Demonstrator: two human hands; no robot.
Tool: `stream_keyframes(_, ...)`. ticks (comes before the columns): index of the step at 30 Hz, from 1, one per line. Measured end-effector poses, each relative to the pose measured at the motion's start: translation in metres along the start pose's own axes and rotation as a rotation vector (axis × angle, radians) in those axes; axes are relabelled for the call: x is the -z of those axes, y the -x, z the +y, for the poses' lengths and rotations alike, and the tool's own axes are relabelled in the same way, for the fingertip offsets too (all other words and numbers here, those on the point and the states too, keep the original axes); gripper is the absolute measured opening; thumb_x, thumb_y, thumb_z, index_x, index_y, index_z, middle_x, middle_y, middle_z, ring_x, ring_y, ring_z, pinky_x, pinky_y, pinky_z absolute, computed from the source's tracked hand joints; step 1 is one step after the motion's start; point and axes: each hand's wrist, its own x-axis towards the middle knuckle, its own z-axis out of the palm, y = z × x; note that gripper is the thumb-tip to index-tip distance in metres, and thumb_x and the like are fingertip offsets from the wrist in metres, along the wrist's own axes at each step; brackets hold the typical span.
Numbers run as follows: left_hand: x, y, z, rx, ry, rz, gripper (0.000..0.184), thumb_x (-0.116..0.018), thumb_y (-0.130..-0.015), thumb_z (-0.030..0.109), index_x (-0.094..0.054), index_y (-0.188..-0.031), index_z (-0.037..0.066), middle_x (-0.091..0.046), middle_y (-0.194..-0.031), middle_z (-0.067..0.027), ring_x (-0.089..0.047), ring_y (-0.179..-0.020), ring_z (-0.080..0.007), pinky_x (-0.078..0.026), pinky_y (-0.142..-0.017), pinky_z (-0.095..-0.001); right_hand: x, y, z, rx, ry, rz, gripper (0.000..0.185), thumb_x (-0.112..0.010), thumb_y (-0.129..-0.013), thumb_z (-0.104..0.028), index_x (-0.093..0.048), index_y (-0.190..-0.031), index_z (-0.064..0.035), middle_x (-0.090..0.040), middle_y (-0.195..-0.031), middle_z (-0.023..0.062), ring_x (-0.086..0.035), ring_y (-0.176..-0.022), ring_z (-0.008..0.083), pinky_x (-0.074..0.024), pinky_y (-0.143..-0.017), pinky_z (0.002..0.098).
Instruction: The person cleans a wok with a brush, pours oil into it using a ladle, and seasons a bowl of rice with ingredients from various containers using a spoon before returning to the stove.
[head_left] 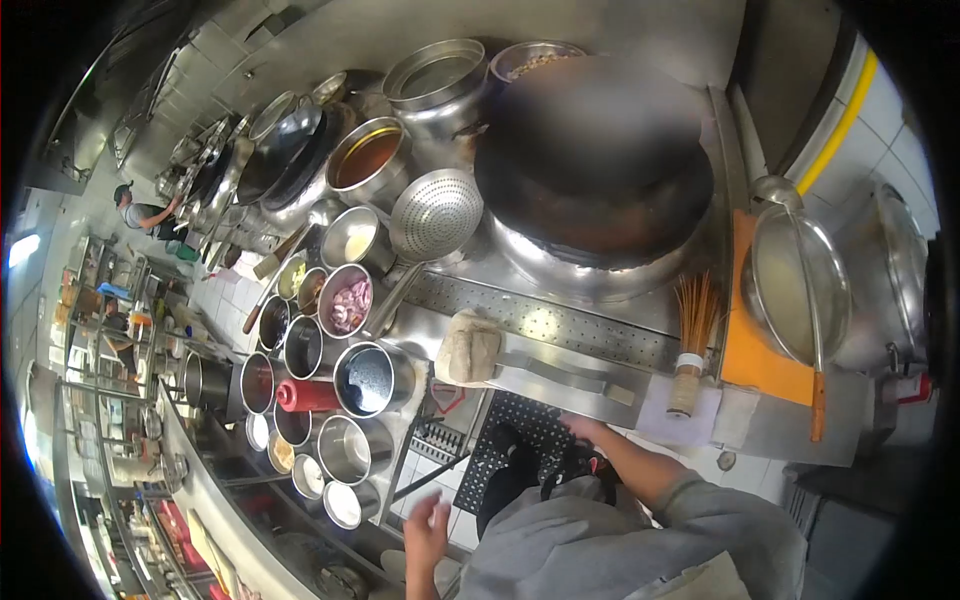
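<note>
My left hand (pixel 427 530) is raised at the lower middle, beside the group of metal pots, its fingers apart and nothing in them. Near the stove's front edge, my right hand (pixel 580 428) hangs low over the black perforated mat; its fingers are too small and blurred to make out. A folded beige cloth (pixel 469 348) lies on the steel counter edge between the two hands, touched by neither. To the right stands a bamboo brush (pixel 690 345), upright. Behind the counter edge sits a large dark wok (pixel 590 215), partly covered by a blur.
A perforated ladle (pixel 436 215) rests left of the wok, near a pot of reddish-brown liquid (pixel 368 158). Several pots and a red bottle (pixel 306 395) crowd the left. A strainer (pixel 797 285) sits on an orange board (pixel 745 345). A person (pixel 145 213) works far left.
</note>
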Motion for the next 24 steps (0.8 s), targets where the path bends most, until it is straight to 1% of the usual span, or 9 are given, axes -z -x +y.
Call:
stream_keyframes(1, 0.004, -0.030, 0.047, -0.180, -0.101, 0.016, 0.031, -0.064, -0.094, 0.016, -0.065, -0.116, -0.006, -0.071, -0.108, -0.0164, -0.065, -0.099, -0.0204, -0.051, -0.086, -0.0332, 0.004, 0.049, -0.057, 0.037, 0.446, -0.098, 0.039, -0.060, -0.095, -0.038, -0.066, -0.118, -0.0074, -0.071, -0.102, 0.0132, -0.070, -0.081, 0.0204, -0.0589, -0.071, 0.0332)
stream_keyframes(3, 0.002, -0.084, 0.106, -0.412, -0.096, 0.013, 0.031, -0.069, -0.089, 0.011, -0.065, -0.118, 0.000, -0.069, -0.110, -0.0183, -0.066, -0.102, -0.0307, -0.050, -0.090, -0.0371, 0.015, 0.190, -0.163, 0.230, 0.298, -0.088, 0.022, -0.065, -0.094, -0.021, -0.067, -0.108, -0.0032, -0.069, -0.087, 0.0066, -0.067, -0.079, 0.0160, -0.0531, -0.068, 0.0302)
stream_keyframes(5, -0.005, -0.123, 0.175, -0.696, -0.070, 0.018, 0.033, -0.072, -0.084, 0.009, -0.066, -0.116, 0.002, -0.068, -0.112, -0.0181, -0.065, -0.101, -0.0345, -0.051, -0.088, -0.0383, 0.037, 0.258, -0.192, 0.229, -0.208, -0.104, 0.022, -0.065, -0.094, -0.019, -0.066, -0.108, -0.0019, -0.068, -0.085, 0.0073, -0.065, -0.078, 0.0163, -0.0529, -0.072, 0.0314)
stream_keyframes(7, -0.023, -0.154, 0.238, -0.989, -0.114, 0.008, 0.033, -0.075, -0.079, 0.009, -0.067, -0.111, 0.004, -0.064, -0.115, -0.0153, -0.059, -0.107, -0.0363, -0.048, -0.092, -0.0429, 0.072, 0.295, -0.197, 0.551, -0.051, 0.480, 0.024, -0.065, -0.092, -0.017, -0.066, -0.111, -0.0019, -0.067, -0.085, 0.0093, -0.066, -0.080, 0.0212, -0.0529, -0.076, 0.0312)
stream_keyframes(9, -0.044, -0.176, 0.295, -1.164, -0.210, 0.046, 0.034, -0.075, -0.080, 0.015, -0.068, -0.112, 0.007, -0.062, -0.121, -0.0150, -0.056, -0.110, -0.0351, -0.045, -0.095, -0.0439, 0.108, 0.324, -0.220, 0.501, 0.391, 0.932, 0.045, -0.070, -0.088, -0.021, -0.057, -0.127, -0.0021, -0.063, -0.103, 0.0161, -0.066, -0.088, 0.0318, -0.0539, -0.081, 0.0368)
stream_keyframes(13, -0.110, -0.213, 0.331, -1.188, -0.185, 0.140, 0.035, -0.074, -0.082, 0.026, -0.064, -0.109, 0.007, -0.060, -0.113, -0.0125, -0.052, -0.109, -0.0349, -0.045, -0.087, -0.0448, 0.120, 0.309, -0.221, 0.033, 0.607, 1.026, 0.092, -0.076, -0.080, -0.034, -0.024, -0.148, -0.0007, -0.042, -0.134, 0.0274, -0.055, -0.114, 0.0452, -0.0493, -0.094, 0.0489)
stream_keyframes(16, -0.136, -0.230, 0.330, -1.181, -0.128, 0.092, 0.025, -0.072, -0.083, 0.028, -0.061, -0.093, 0.008, -0.057, -0.096, -0.0104, -0.052, -0.098, -0.0334, -0.045, -0.081, -0.0463, 0.101, 0.292, -0.233, -0.185, 0.491, 1.036, 0.082, -0.069, -0.084, -0.029, -0.027, -0.147, 0.0007, -0.048, -0.131, 0.0316, -0.050, -0.122, 0.0479, -0.0444, -0.101, 0.0476)
stream_keyframes(19, -0.136, -0.235, 0.333, -1.192, -0.188, 0.021, 0.028, -0.069, -0.086, 0.033, -0.062, -0.094, 0.007, -0.059, -0.097, -0.0109, -0.054, -0.099, -0.0325, -0.046, -0.082, -0.0460, 0.132, 0.255, -0.185, -0.055, 0.514, 1.124, 0.070, -0.067, -0.083, -0.022, -0.036, -0.142, -0.0002, -0.057, -0.124, 0.0271, -0.059, -0.113, 0.0430, -0.0502, -0.093, 0.0473)
stream_keyframes(24, -0.128, -0.241, 0.329, -1.179, -0.170, -0.060, 0.035, -0.064, -0.089, 0.039, -0.064, -0.094, 0.005, -0.061, -0.097, -0.0115, -0.056, -0.100, -0.0314, -0.047, -0.081, -0.0462, 0.133, 0.342, -0.210, 0.534, -1.085, 0.498, 0.057, -0.067, -0.078, -0.011, -0.046, -0.132, -0.0071, -0.061, -0.116, 0.0171, -0.065, -0.085, 0.0250, -0.0575, -0.069, 0.0397)
